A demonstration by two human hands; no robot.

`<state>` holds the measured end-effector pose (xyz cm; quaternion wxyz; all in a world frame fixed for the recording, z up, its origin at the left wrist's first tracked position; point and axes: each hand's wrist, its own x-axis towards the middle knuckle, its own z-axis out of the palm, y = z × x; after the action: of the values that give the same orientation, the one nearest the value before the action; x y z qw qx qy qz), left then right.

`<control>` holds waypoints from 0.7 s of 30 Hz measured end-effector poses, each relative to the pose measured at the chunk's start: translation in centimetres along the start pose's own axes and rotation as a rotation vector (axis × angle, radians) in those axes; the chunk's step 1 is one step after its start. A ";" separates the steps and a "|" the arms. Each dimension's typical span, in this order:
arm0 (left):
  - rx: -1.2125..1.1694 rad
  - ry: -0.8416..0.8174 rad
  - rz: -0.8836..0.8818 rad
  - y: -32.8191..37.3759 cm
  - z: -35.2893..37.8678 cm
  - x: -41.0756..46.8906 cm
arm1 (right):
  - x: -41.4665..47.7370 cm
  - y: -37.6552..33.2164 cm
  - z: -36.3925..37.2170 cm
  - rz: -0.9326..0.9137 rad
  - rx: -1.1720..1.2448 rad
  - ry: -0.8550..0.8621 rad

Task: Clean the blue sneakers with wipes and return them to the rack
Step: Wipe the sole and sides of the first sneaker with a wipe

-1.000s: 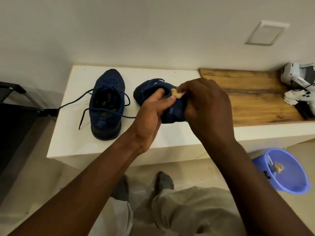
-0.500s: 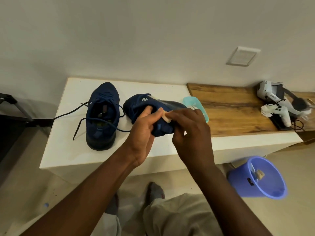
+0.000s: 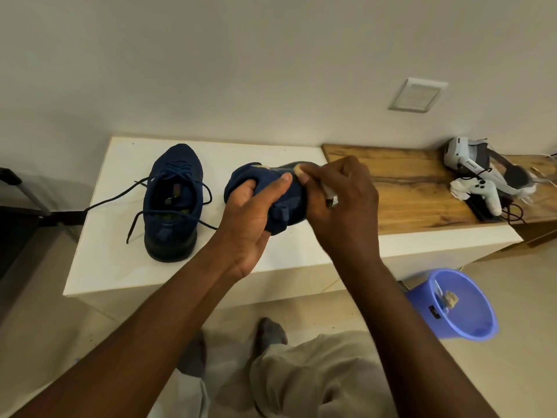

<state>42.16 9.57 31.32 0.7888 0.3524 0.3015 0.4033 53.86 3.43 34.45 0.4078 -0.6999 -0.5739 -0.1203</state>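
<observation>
The left hand (image 3: 253, 212) holds the held sneaker (image 3: 289, 206) lifted just above the white desk (image 3: 105, 257), its grip wrapped round the heel end with fingers tucked into the opening and the thumb laid across the outside. The right hand (image 3: 346, 203) has its grip pinched on a small crumpled wipe (image 3: 301, 171), pressed to the far edge of that shoe near the sole. To do this rubbing well, I would keep the left grip firm so the shoe cannot twist, work the wipe in short strokes along the sole line, turn the shoe rather than stretch the wrist, and refold the wipe to a clean face once it looks soiled. By count: two blue sneakers, the second sneaker (image 3: 173, 203) standing upright on the desk to the left, laces loose and trailing; one wipe in use; one used wipe (image 3: 451, 298), it seems, lying in the one blue bucket (image 3: 479, 324) on the floor at the right. Far right, on the wooden top (image 3: 407, 188), sit one white headset (image 3: 467, 158) and one controller (image 3: 486, 193). A rack cannot be made out for certain.
</observation>
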 end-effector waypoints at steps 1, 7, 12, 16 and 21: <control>-0.004 0.011 -0.004 0.3 0.2 0.0 | 0.5 -0.2 -0.1 0.025 0.006 0.013; -0.128 0.105 -0.042 2.2 0.4 0.3 | -3.3 -1.1 -1.0 -0.010 0.032 -0.020; -0.267 0.088 -0.094 2.8 0.4 0.2 | -0.3 -1.5 -0.7 -0.062 0.098 0.153; -0.341 -0.058 -0.151 2.4 0.8 -0.7 | 1.0 -2.9 -0.1 -0.104 0.082 0.209; -0.402 -0.170 -0.077 2.8 0.1 -0.8 | -2.2 -2.1 0.1 -0.101 0.118 0.135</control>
<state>40.64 10.05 33.77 0.8806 0.2092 0.1607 0.3936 51.28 1.99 33.91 0.4797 -0.6351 -0.5856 -0.1536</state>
